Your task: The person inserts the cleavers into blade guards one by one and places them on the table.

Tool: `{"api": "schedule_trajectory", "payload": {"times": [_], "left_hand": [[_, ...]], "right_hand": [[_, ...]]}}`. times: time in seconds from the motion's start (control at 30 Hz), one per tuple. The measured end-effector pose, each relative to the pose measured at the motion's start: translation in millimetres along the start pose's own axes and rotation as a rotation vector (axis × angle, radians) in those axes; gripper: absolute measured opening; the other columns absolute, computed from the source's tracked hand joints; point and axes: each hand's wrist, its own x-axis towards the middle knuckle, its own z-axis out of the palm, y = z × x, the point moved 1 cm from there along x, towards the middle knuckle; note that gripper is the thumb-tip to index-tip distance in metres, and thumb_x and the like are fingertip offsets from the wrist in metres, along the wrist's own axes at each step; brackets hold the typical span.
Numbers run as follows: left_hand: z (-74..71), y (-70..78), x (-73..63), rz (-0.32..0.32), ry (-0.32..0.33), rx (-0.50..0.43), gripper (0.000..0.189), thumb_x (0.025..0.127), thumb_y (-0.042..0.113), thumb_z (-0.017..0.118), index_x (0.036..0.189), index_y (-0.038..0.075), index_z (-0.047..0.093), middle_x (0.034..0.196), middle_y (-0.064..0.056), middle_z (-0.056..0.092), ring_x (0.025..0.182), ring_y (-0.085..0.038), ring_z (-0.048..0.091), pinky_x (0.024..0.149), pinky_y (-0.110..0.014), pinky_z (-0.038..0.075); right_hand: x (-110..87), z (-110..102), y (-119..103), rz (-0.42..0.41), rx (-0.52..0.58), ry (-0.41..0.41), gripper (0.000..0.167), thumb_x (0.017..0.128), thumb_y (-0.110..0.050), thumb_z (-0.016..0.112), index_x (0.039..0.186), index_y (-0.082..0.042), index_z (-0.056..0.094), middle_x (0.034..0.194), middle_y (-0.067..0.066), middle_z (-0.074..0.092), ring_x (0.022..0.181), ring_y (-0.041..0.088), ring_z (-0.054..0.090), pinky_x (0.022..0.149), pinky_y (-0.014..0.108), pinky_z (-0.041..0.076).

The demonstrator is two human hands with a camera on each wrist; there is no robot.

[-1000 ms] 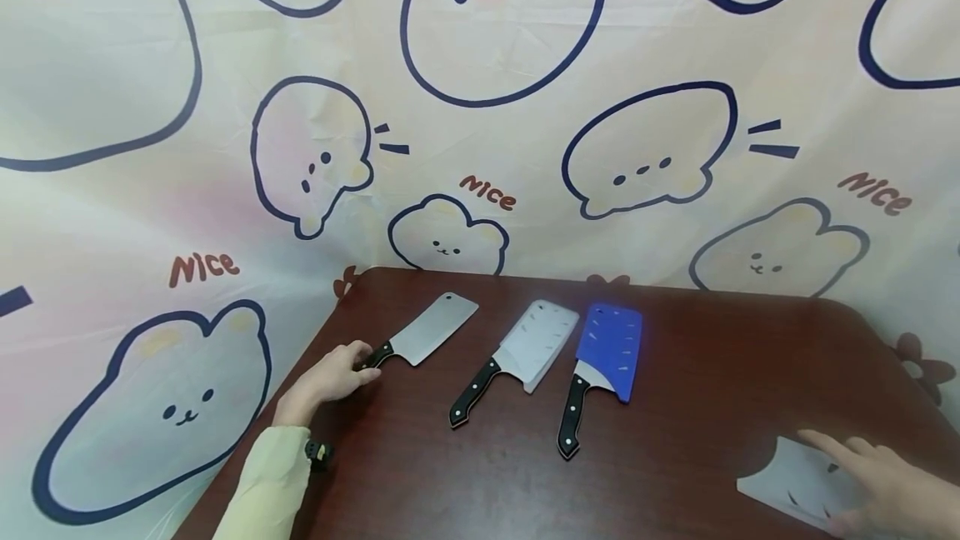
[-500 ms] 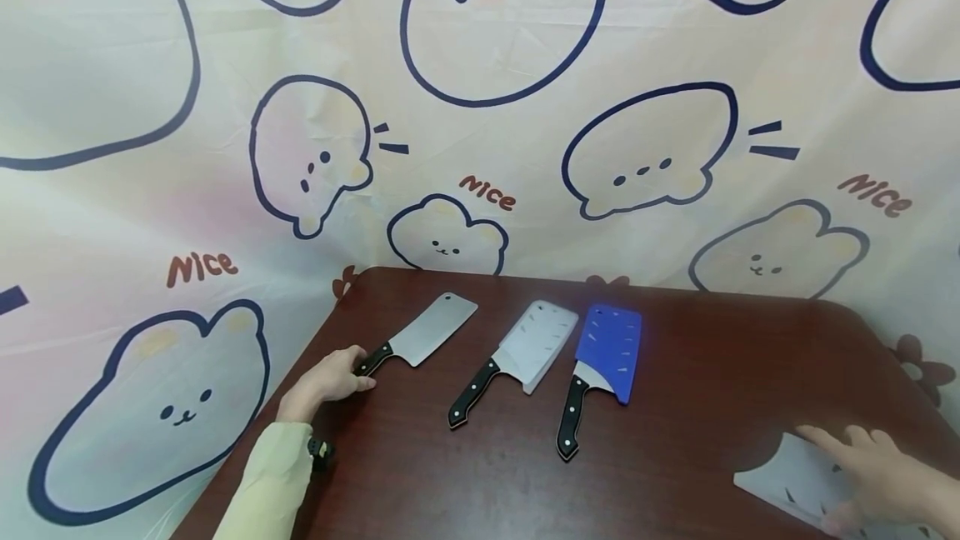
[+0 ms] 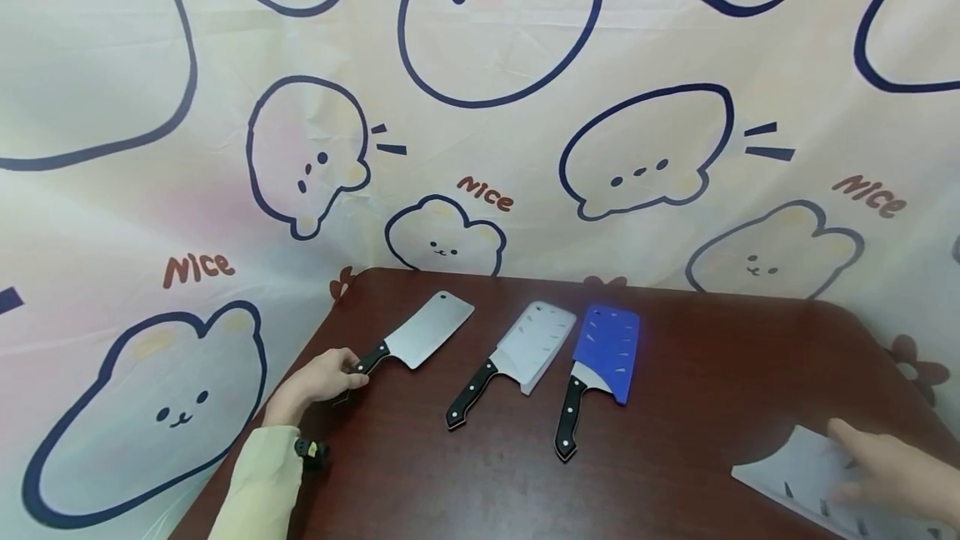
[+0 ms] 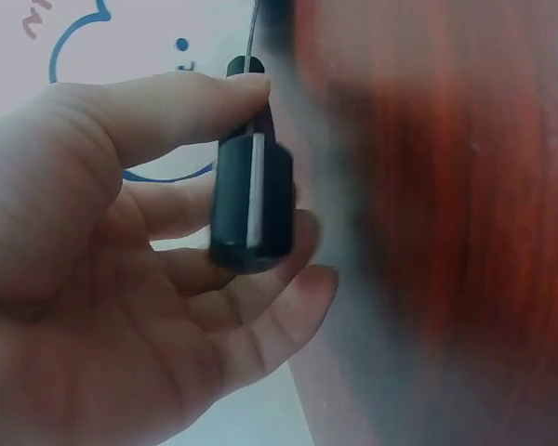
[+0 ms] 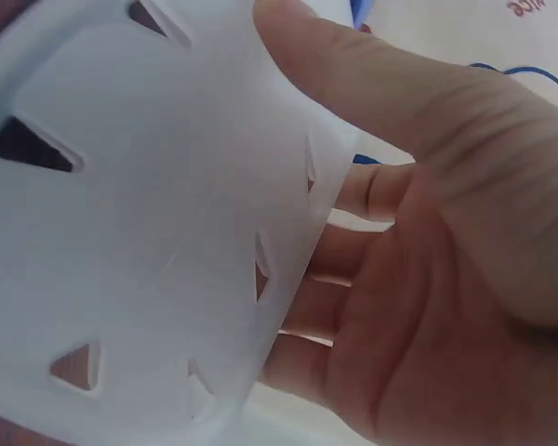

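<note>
My left hand (image 3: pixel 318 377) pinches the black handle (image 4: pixel 251 204) of a bare-bladed cleaver (image 3: pixel 431 329) at the table's left. In the left wrist view the thumb presses one side of the handle, and the fingers curl behind it. At the lower right of the head view my right hand (image 3: pixel 896 469) holds a white plastic blade guard (image 3: pixel 795 465) with triangular slots. The right wrist view shows the thumb across the guard's (image 5: pixel 167 223) near face and the other fingers behind its edge.
Two more cleavers lie mid-table with handles toward me: one in a white blade guard (image 3: pixel 540 332), one in a blue blade guard (image 3: pixel 609 344). They rest on the dark brown table (image 3: pixel 697 357). A cartoon-printed cloth (image 3: pixel 525 140) hangs behind and at the sides.
My left hand has drawn the cleaver slightly left, and more of its handle shows below the fingers. The white guard in my right hand has turned a little, its upper corner shifting up and right.
</note>
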Motion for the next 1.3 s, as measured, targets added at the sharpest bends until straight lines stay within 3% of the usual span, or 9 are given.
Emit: {"api": "schedule_trajectory", "payload": {"times": [0.27,0.37,0.5,0.6,0.67,0.73,0.93,1.17,1.3], "left_hand": [[-10.2,12.9,-6.2,0.051,0.076,-0.191,0.031,0.097,0.023,0.062,0.114,0.002,0.047,0.095,-0.015,0.065,0.082,-0.023,0.064,0.071,-0.034,0.052],[-14.4,19.6,-5.5,0.094,0.078,-0.260,0.027,0.099,0.020,0.058,0.115,0.001,0.046,0.101,-0.019,0.067,0.085,-0.024,0.069,0.075,-0.037,0.056],[-18.8,27.4,-3.7,0.123,0.081,-0.301,0.026,0.101,0.018,0.055,0.118,0.002,0.046,0.104,-0.021,0.069,0.085,-0.026,0.072,0.076,-0.040,0.057],[-21.2,32.2,-3.8,0.140,0.105,-0.313,0.027,0.100,0.020,0.056,0.120,0.003,0.048,0.103,-0.020,0.070,0.084,-0.028,0.072,0.075,-0.039,0.057],[-23.0,36.1,-4.3,0.154,0.129,-0.331,0.029,0.100,0.022,0.058,0.121,0.004,0.050,0.104,-0.022,0.070,0.084,-0.030,0.071,0.074,-0.038,0.057],[-25.0,40.4,-4.8,0.176,0.161,-0.344,0.031,0.099,0.025,0.059,0.122,0.005,0.052,0.104,-0.023,0.070,0.084,-0.031,0.070,0.074,-0.038,0.057],[-31.9,55.8,-5.8,0.237,0.237,-0.372,0.034,0.098,0.031,0.061,0.121,0.008,0.055,0.102,-0.021,0.071,0.079,-0.024,0.070,0.073,-0.038,0.058],[-39.7,78.1,-12.9,0.312,0.252,-0.438,0.036,0.096,0.036,0.063,0.120,0.010,0.058,0.101,-0.022,0.072,0.076,-0.018,0.071,0.071,-0.035,0.058],[-44.6,91.0,-15.1,0.360,0.257,-0.493,0.036,0.096,0.035,0.063,0.121,0.009,0.058,0.102,-0.024,0.071,0.077,-0.020,0.072,0.070,-0.033,0.058]], "right_hand": [[2.2,-10,-23,-0.063,-0.005,0.040,0.044,0.076,-0.039,0.079,0.089,-0.012,0.047,0.071,-0.003,0.042,0.059,0.004,0.039,0.053,0.024,0.032],[3.5,-15,-28,-0.070,0.000,0.023,0.046,0.081,-0.040,0.075,0.103,-0.003,0.057,0.086,0.011,0.062,0.074,0.016,0.061,0.063,0.033,0.049],[7.5,-17,-33,-0.116,-0.013,0.055,0.062,0.083,-0.041,0.073,0.120,0.006,0.058,0.112,0.026,0.066,0.098,0.036,0.067,0.077,0.049,0.054],[9.7,-17,-38,-0.156,-0.049,0.099,0.046,0.083,-0.046,0.071,0.107,-0.008,0.060,0.092,0.006,0.065,0.081,0.011,0.062,0.067,0.032,0.051],[8.8,-20,-44,-0.159,-0.067,0.130,0.046,0.084,-0.044,0.071,0.110,-0.008,0.061,0.095,0.007,0.066,0.084,0.011,0.063,0.070,0.033,0.052],[8.7,-24,-50,-0.163,-0.077,0.146,0.033,0.085,-0.045,0.069,0.097,-0.016,0.058,0.079,-0.006,0.054,0.071,0.000,0.050,0.062,0.025,0.044],[9.9,-44,-74,-0.174,-0.057,0.193,0.030,0.087,-0.042,0.069,0.092,-0.018,0.052,0.075,-0.009,0.049,0.068,-0.003,0.045,0.059,0.023,0.040],[10.3,-66,-106,-0.265,-0.077,0.361,0.030,0.083,-0.034,0.077,0.089,-0.020,0.050,0.069,-0.009,0.036,0.062,-0.003,0.040,0.055,0.021,0.036],[11.9,-79,-123,-0.263,-0.044,0.383,0.031,0.083,-0.031,0.077,0.088,-0.018,0.049,0.067,-0.008,0.035,0.058,-0.001,0.039,0.052,0.020,0.036]]}}
